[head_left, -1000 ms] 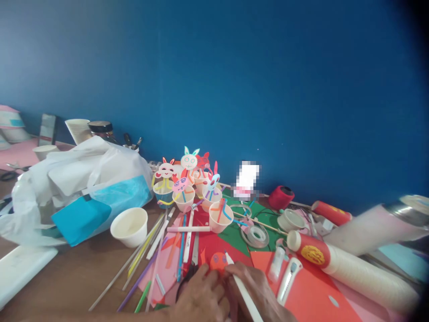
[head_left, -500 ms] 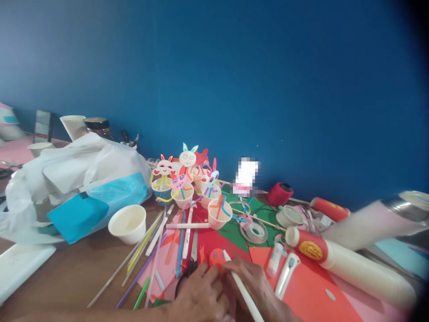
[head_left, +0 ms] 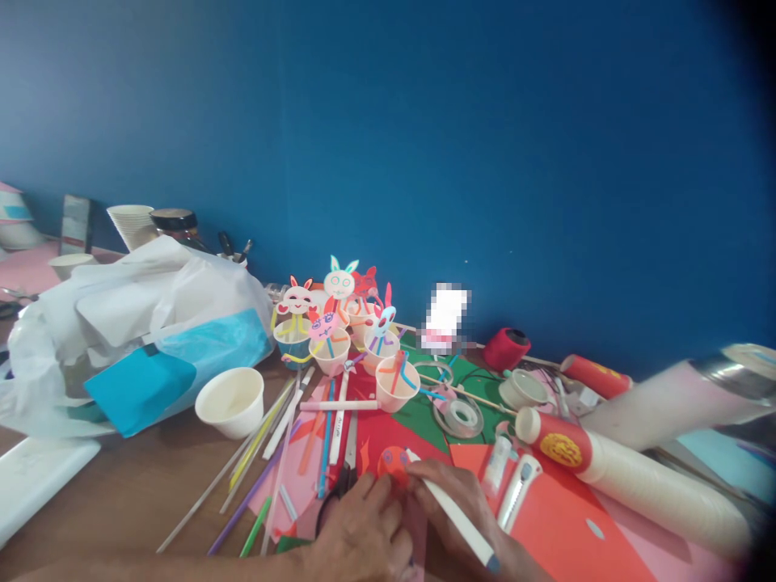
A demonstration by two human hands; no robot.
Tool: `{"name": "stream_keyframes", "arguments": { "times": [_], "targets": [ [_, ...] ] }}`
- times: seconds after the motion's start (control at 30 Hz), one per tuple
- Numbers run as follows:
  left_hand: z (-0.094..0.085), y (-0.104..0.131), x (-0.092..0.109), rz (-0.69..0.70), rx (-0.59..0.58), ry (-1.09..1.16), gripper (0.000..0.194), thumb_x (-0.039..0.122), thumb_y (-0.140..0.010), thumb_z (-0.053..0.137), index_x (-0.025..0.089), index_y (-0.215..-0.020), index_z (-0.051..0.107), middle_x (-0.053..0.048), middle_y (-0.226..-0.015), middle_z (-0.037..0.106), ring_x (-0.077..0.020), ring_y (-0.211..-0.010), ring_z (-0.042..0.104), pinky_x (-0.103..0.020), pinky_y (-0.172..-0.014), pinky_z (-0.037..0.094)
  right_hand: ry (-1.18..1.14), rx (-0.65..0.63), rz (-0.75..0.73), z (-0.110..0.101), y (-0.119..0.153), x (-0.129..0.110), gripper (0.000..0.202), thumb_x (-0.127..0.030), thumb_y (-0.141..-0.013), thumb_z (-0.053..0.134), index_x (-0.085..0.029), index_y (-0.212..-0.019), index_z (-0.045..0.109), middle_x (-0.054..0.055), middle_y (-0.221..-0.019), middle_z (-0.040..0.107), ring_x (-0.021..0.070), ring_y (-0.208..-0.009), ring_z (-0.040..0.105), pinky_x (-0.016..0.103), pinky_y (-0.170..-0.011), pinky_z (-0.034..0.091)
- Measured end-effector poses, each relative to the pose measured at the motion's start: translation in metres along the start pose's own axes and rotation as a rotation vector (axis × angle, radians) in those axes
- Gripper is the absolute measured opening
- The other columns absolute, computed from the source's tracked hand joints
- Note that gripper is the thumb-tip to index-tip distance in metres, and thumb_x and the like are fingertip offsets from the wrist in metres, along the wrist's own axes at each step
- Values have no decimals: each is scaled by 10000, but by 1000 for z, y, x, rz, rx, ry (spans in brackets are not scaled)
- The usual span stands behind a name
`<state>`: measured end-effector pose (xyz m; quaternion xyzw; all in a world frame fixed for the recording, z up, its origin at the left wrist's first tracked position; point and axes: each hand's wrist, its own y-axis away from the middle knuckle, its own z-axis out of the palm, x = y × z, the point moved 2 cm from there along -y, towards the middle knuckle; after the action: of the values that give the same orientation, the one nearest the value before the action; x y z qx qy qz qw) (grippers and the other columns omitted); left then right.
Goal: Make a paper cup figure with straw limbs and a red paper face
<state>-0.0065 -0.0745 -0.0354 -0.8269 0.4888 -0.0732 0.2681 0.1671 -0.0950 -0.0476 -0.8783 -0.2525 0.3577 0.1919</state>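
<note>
A small orange-red paper face (head_left: 393, 462) with drawn eyes lies at the front middle, its lower part hidden by my fingers. My left hand (head_left: 364, 525) is closed on its near edge, the fingers bent together. In my right hand (head_left: 452, 505) is a white marker pen (head_left: 457, 517), its tip at the right side of the face and its dark blue end slanting toward me. Black-handled scissors (head_left: 331, 501) lie just left of my left hand, partly covered by it. Beyond stand paper cups (head_left: 397, 388) carrying paper animal faces and bent straw arms.
Straws (head_left: 242, 505) and markers (head_left: 339, 428) lie left of the hands. A paper bowl (head_left: 230, 402) stands near a plastic bag (head_left: 151, 299). At right are a box cutter (head_left: 520, 489), tape (head_left: 464, 414), a glue bottle (head_left: 497, 466), cup sleeves (head_left: 655, 481) and a thread spool (head_left: 507, 349).
The marker has turned in my right hand: its tip has shifted slightly right and its dark blue end now shows. My left hand stays on the paper face.
</note>
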Motion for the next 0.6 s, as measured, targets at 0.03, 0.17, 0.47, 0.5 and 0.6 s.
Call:
{"name": "stream_keyframes", "arguments": {
  "times": [0.03,0.17,0.47,0.5,0.6],
  "targets": [
    [-3,-1,0,-4,-7,3,273,433,-855,518,200,-790,644,-24,-762,678,-249,-837,571,-408,-815,318,0,0,7,-1,-12,5,206,-358,-869,533,-283,-1004,670,51,-908,712,211,-817,671,281,-676,549],
    [-17,-5,0,-7,-116,68,218,360,-860,520,193,-785,639,-49,-893,686,-254,-903,570,-431,-887,281,-16,30,44,-10,-42,9,219,-278,-895,476,-238,-1001,664,46,-869,723,185,-769,671,282,-711,534],
    [-17,-9,-4,5,-213,171,138,279,-865,529,196,-785,604,-67,-1070,639,-241,-941,536,-410,-860,285,-407,135,494,0,-39,15,86,-282,-864,502,-208,-907,509,-9,-677,594,137,-592,577,230,-545,465],
    [-17,-9,-5,1,-223,175,141,274,-869,527,195,-776,599,-67,-1073,638,-237,-929,535,-405,-848,291,-416,135,506,1,-39,15,85,-285,-857,516,-207,-886,502,-6,-691,595,140,-613,585,234,-562,468],
    [-18,-12,-6,18,-238,181,119,244,-859,546,199,-756,589,-49,-996,655,-236,-900,530,-405,-833,292,-447,119,553,2,-43,16,111,-299,-840,552,-201,-866,507,4,-713,612,148,-641,603,240,-579,468]
  ]
}}
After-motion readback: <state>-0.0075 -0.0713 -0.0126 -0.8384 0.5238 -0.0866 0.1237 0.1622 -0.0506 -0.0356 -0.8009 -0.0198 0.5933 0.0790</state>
